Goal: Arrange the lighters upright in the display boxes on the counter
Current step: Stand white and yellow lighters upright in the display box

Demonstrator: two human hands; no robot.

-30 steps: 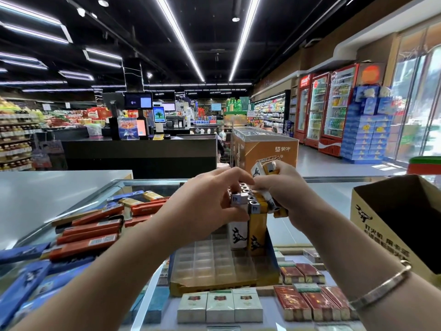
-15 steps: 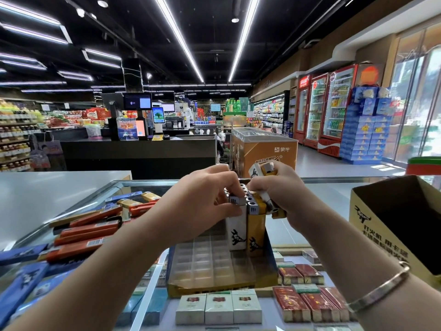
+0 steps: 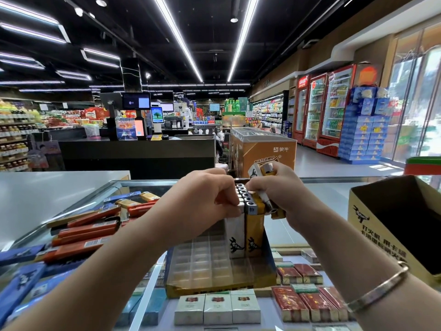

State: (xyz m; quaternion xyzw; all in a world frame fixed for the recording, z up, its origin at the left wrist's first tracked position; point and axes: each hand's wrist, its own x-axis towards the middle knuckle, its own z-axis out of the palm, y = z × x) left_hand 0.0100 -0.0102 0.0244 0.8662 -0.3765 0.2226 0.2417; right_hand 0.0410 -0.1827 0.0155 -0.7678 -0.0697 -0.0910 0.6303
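Both grips tight: left hand [image 3: 202, 199] lower now on upright lighters [image 3: 245, 211] (right hand [image 3: 274, 187] clutching spares).

place: supermarket | evidence: checkout counter [image 3: 137, 151], drink fridges [image 3: 334, 108], stocked shelves [image 3: 14, 134]

Lighters [image 3: 245, 225] upright in display box [image 3: 214, 286]

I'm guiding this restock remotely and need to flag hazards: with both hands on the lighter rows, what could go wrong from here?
1. The right hand holds several loose lighters while also touching the row; one might slip out.
2. The upright lighters stand only at the far right of the display tray, its other cells unfilled; a nudge from the left hand could tip the rows.
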